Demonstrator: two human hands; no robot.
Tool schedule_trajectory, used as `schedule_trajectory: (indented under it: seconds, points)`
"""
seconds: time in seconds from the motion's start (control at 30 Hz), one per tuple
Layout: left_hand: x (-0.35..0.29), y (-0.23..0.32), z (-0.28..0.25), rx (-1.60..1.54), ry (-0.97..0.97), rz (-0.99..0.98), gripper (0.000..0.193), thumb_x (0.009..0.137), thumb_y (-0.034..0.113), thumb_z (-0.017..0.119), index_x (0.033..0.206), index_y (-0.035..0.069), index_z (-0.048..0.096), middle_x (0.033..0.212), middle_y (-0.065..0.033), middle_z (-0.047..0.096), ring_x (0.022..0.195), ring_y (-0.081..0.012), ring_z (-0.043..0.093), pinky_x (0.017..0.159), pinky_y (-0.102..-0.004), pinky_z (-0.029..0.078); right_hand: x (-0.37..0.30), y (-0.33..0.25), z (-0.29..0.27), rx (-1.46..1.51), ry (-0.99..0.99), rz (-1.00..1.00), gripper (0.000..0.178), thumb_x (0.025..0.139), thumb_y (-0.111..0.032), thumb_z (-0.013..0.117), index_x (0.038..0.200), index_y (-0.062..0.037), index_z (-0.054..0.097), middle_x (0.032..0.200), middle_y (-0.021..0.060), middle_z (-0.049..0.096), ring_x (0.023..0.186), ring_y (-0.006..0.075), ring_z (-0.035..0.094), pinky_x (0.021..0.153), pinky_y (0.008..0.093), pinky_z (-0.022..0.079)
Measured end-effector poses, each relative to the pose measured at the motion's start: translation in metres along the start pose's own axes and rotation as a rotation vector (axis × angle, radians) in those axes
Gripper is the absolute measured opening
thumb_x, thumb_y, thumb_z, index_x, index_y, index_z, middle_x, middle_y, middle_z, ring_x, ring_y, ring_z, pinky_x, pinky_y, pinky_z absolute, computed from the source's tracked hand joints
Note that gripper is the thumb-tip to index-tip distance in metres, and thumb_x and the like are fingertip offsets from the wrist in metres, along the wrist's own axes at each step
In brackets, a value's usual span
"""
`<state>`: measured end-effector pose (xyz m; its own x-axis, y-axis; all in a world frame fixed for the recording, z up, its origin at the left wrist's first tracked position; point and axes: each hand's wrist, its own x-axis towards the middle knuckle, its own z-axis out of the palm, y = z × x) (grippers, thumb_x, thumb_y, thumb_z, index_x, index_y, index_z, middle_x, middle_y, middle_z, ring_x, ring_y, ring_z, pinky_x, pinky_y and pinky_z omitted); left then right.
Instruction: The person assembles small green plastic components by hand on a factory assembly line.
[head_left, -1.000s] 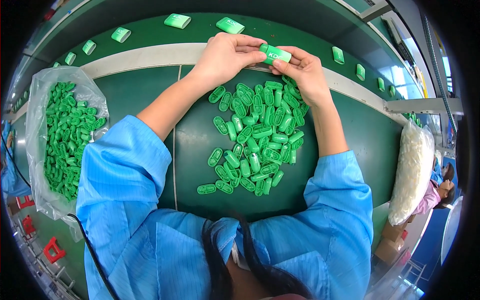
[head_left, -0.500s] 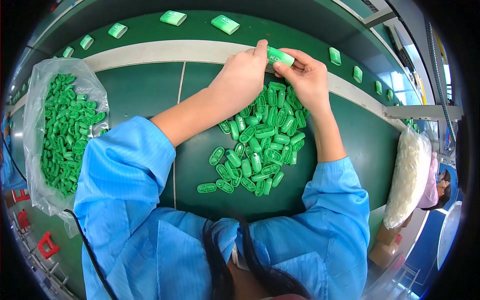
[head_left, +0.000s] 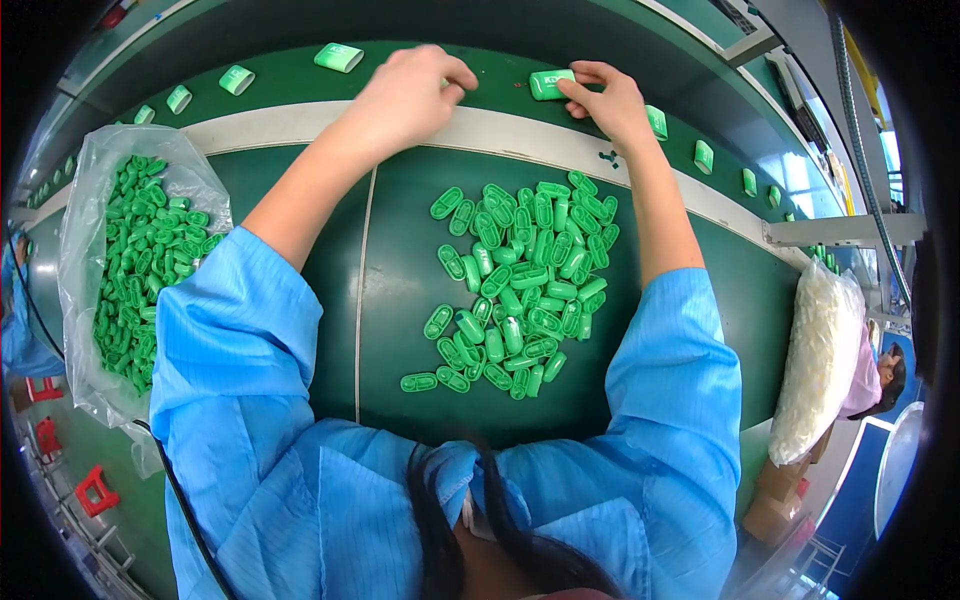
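Note:
My right hand (head_left: 612, 103) is on the far belt, its thumb lapping over the right end of a green-and-white flattened case (head_left: 545, 86) with print on top. Whether that case rests on the belt or hangs just above it I cannot tell. Farther left, my left hand (head_left: 408, 100) reaches over the belt's pale border. Its thumb and forefinger are bent and slightly apart, with nothing seen between them; the other fingers are hidden. Below both hands, on the dark green tabletop (head_left: 400, 300), lies a loose pile of small green oval plastic caps (head_left: 520, 285).
Similar cases stand spaced along the green belt, including one left of my left hand (head_left: 339, 57) and one behind my right wrist (head_left: 656, 122). A clear bag (head_left: 85, 300) of green caps is at left; a filled whitish bag (head_left: 815, 360) is at right, near a metal bracket (head_left: 848, 230).
My hands have parted. The left let go of the case and swung left; the right carried it up onto or over the belt. The pile is now uncovered, and the view has shifted slightly.

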<state>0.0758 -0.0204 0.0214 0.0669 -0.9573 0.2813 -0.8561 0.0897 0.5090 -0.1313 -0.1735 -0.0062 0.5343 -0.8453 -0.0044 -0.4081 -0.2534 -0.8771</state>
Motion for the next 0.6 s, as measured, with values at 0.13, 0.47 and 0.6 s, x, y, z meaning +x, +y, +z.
schedule_trajectory:
  seconds: [0.13,0.47,0.6]
  points:
    - [0.014,-0.065,0.000,0.186,0.419,-0.021,0.021,0.079,0.018,0.056,0.095,0.007,0.065,0.098,-0.0163,0.058,0.091,-0.0317,0.057,0.082,-0.0387,0.046,0.005,-0.010,0.014,-0.574,0.544,-0.505,0.036,0.071,-0.029,0.068,0.097,-0.0043,0.063,0.085,0.0149,0.064,0.076,0.0310,0.062,0.073,0.0371,0.049]
    - [0.017,-0.058,0.011,-0.100,0.141,-0.129,0.020,0.077,0.021,0.061,0.083,0.003,0.066,0.074,-0.0131,0.064,0.069,-0.0251,0.062,0.068,-0.0319,0.048,-0.010,-0.048,0.090,-0.499,0.134,-0.477,0.041,0.073,-0.034,0.066,0.099,-0.0008,0.062,0.098,0.0142,0.060,0.090,0.0272,0.059,0.081,0.0354,0.046]
    - [0.009,-0.046,0.010,-0.083,0.086,-0.171,0.027,0.081,0.026,0.058,0.087,0.002,0.065,0.075,-0.0119,0.064,0.071,-0.0237,0.062,0.069,-0.0310,0.048,-0.011,-0.054,0.096,-0.634,0.045,-0.453,0.046,0.072,-0.033,0.067,0.104,-0.0020,0.059,0.090,0.0141,0.059,0.088,0.0276,0.058,0.078,0.0354,0.046]
